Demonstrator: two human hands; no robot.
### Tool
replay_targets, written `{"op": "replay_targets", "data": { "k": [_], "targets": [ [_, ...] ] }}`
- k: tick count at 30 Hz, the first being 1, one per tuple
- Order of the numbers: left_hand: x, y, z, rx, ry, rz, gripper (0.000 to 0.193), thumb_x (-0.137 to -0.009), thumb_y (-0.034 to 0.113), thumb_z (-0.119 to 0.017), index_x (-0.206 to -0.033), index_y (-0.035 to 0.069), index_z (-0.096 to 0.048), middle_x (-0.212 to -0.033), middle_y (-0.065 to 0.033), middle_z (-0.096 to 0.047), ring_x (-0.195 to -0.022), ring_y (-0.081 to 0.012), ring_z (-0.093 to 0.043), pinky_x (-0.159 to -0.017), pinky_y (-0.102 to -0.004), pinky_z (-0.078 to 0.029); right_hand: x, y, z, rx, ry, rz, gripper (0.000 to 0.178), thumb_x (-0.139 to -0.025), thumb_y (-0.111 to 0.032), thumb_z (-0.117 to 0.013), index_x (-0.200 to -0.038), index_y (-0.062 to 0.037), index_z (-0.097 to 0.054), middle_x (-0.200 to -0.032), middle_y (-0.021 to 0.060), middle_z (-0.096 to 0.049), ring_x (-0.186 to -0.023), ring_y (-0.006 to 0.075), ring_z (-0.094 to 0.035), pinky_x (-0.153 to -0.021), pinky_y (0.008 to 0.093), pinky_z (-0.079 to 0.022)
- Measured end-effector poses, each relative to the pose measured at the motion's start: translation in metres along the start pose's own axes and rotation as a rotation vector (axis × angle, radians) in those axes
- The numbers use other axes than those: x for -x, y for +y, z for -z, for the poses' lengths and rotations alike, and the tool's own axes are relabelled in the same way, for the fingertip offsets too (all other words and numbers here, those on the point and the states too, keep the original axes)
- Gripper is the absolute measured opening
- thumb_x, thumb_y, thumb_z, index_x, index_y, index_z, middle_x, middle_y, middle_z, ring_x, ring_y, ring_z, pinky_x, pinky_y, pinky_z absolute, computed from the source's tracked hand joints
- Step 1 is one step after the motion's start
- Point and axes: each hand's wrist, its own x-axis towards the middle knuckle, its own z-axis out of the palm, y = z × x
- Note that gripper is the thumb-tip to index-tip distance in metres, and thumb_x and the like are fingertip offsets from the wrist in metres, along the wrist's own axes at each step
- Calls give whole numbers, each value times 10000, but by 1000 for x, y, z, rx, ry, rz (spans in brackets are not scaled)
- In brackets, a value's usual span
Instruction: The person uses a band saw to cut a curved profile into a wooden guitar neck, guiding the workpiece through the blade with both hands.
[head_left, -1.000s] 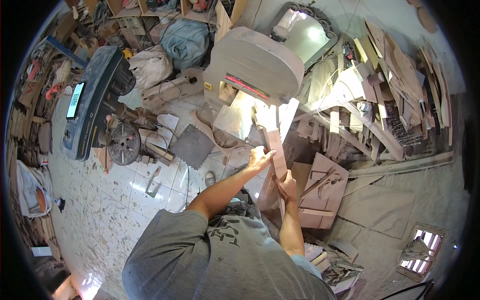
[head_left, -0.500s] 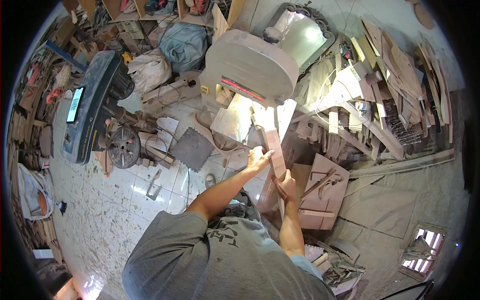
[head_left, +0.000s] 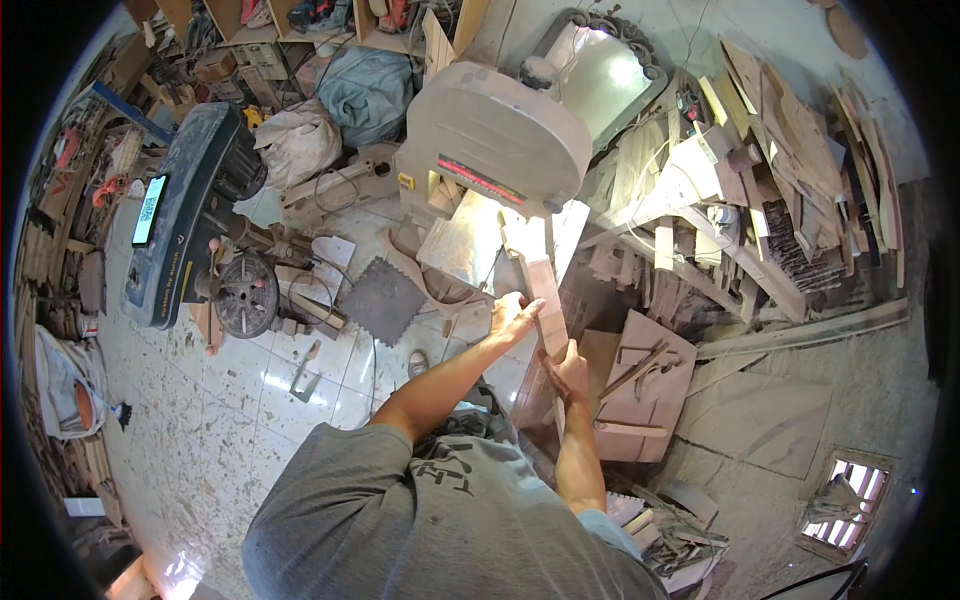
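A long, narrow wooden board [head_left: 543, 290] points away from me, its far end in bright light on the table [head_left: 452, 245] of a band saw [head_left: 500, 130]. My left hand [head_left: 513, 318] presses against the board's left side, with the thumb reaching over its upper face. Closer to my body, my right hand [head_left: 567, 374] grips the near end. The saw's big grey wheel cover overhangs the table, and the blade cannot be made out in the glare.
A drill press [head_left: 185, 220] stands on the left, with a phone [head_left: 149, 210] on it. Stacked offcuts [head_left: 770, 170] lean at the right. A wooden panel [head_left: 645, 385] carrying loose pieces lies right of my right hand. A dark mat [head_left: 383, 300] lies on the tiled floor.
Both hands keep hold of the board; any movement of it along the table is too slight to tell. The whole view has shifted very slightly.
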Motion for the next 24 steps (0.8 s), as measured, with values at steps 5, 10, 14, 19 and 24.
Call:
{"op": "replay_targets", "data": {
  "k": [5,10,14,19,24],
  "targets": [
    [-2,0,-2,20,26,14,469,-858,442,-764,-876,-23,-703,-773,-182,-736,-730,-250,-743,-727,-385,-574,-2,1,0,20,-4,-4,606,-797,-467,-756,-1119,4,-552,-986,323,-701,-994,485,-679,-833,533,-533],
    [-5,-2,-3,31,49,-19,468,-858,439,-774,-881,-21,-690,-783,-178,-728,-686,-240,-731,-705,-385,-574,-3,1,-1,18,10,19,627,-808,-487,-747,-1138,6,-541,-998,329,-697,-1003,497,-670,-838,543,-528],
    [-8,-2,-6,84,42,0,468,-860,416,-792,-902,-34,-667,-796,-162,-718,-652,-218,-721,-661,-365,-575,-8,-1,1,59,-20,-26,697,-830,-468,-732,-1240,60,-535,-1042,344,-684,-1047,482,-666,-854,517,-528],
    [-13,-3,-6,156,19,17,457,-859,399,-804,-898,-32,-656,-789,-142,-705,-634,-186,-710,-614,-336,-574,-9,-1,1,21,-4,9,656,-826,-480,-736,-1179,32,-526,-1003,346,-687,-1015,495,-667,-840,540,-526],
    [-14,-2,-6,178,35,20,440,-864,395,-800,-885,-22,-662,-768,-136,-708,-635,-176,-710,-606,-329,-582,-10,-4,2,21,-3,11,651,-828,-483,-738,-1163,30,-521,-985,343,-687,-1011,501,-666,-840,541,-525]
  ]
}}
